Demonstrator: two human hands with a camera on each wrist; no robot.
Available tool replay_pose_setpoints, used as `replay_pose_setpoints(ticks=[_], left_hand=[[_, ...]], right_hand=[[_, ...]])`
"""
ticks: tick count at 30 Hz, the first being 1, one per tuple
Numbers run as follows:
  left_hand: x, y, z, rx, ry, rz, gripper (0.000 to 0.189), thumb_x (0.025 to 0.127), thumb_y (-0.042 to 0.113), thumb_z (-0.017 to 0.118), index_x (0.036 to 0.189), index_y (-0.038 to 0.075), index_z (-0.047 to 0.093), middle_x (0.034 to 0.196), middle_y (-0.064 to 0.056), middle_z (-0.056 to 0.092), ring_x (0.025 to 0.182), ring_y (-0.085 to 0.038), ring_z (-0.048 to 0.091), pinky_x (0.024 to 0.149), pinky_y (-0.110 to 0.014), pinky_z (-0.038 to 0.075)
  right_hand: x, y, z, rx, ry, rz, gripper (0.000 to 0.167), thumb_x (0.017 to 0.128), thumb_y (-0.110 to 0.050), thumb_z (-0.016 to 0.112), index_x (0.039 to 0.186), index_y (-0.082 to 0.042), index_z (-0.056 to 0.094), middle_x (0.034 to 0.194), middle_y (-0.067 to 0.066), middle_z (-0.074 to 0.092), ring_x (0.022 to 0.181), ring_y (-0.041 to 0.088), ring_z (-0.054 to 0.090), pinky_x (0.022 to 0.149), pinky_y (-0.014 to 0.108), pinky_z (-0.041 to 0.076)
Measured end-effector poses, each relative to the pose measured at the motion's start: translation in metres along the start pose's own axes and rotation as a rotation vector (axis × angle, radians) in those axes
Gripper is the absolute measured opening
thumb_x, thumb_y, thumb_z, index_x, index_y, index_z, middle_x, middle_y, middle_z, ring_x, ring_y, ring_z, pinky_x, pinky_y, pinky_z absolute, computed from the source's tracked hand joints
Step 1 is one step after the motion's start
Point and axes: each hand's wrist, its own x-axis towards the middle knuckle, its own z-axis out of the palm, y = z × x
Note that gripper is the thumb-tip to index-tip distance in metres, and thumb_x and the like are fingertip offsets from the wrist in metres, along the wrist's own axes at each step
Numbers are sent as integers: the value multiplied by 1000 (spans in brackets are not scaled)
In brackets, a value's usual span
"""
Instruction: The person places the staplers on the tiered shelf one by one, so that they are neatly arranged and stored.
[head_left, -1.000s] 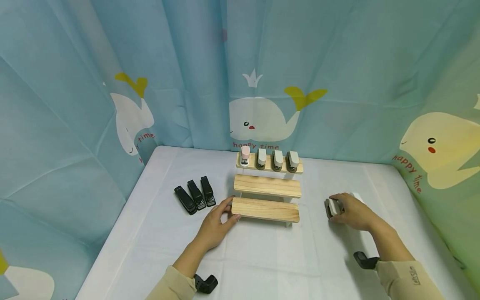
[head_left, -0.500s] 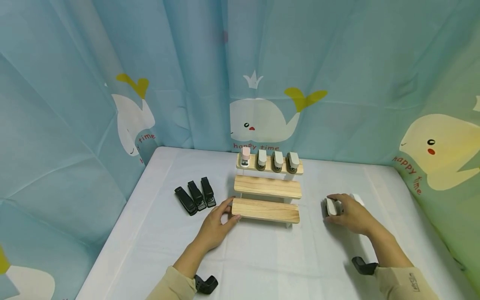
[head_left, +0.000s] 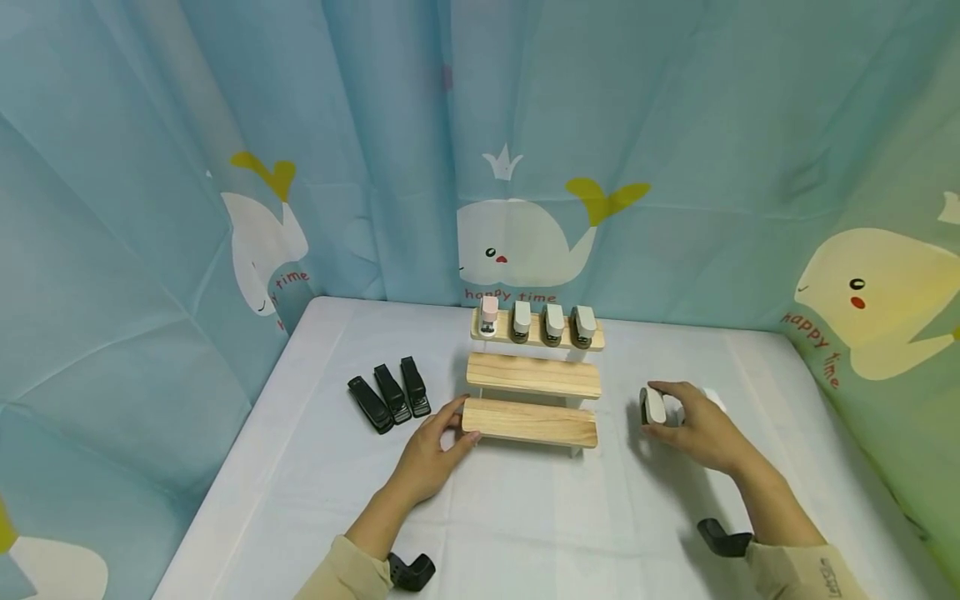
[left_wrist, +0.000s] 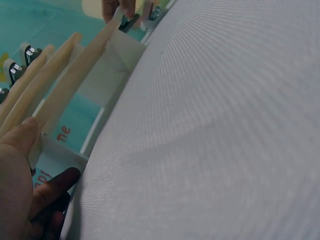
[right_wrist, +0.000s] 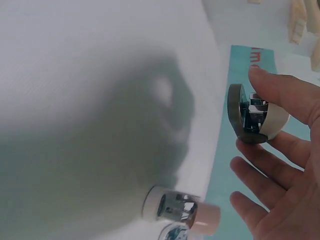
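My left hand (head_left: 430, 454) grips the left end of the lowest step of a three-step wooden stand (head_left: 528, 423); in the left wrist view its thumb lies on the wooden board (left_wrist: 65, 95) and its fingers reach the stand's pale end support. To the right of the stand, my right hand (head_left: 693, 429) pinches a small grey-white stapler (head_left: 654, 407) between thumb and fingers. The right wrist view shows this stapler (right_wrist: 256, 114) raised above the cloth, its dark base and metal front visible. One pink stapler (head_left: 488, 313) and three grey-white staplers (head_left: 553, 321) line the top step.
Three black staplers (head_left: 391, 393) lie side by side left of the stand. Under my right hand stand a white-and-pink stapler (right_wrist: 206, 218) and another white one (right_wrist: 175, 232), partly hidden in the head view. A blue curtain (head_left: 375, 125) closes off the back.
My right hand has lifted the grey-white stapler off the table and moved it slightly left, toward the stand. My left hand has stayed on the stand.
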Motion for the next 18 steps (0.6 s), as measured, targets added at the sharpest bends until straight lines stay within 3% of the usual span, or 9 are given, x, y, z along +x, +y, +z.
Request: replay_pose_setpoints(ticks=[8, 18], left_hand=[[0, 0, 0, -3, 2, 2, 74, 97, 63, 60, 159, 28, 40, 122, 11, 72, 137, -25, 57, 118, -58, 40], [-1, 0, 0, -5, 0, 3, 73, 97, 63, 60, 159, 30, 40, 122, 11, 71, 135, -25, 59, 117, -58, 41]], right_hand=[[-1, -11, 1, 18, 64, -26, 77, 91, -33, 81, 151, 0, 47, 149, 29, 49, 140, 54, 41, 107, 72, 37], [-1, -26, 3, 63, 99, -63, 72, 90, -30, 83, 147, -1, 50, 147, 30, 51, 138, 53, 44, 106, 71, 38]])
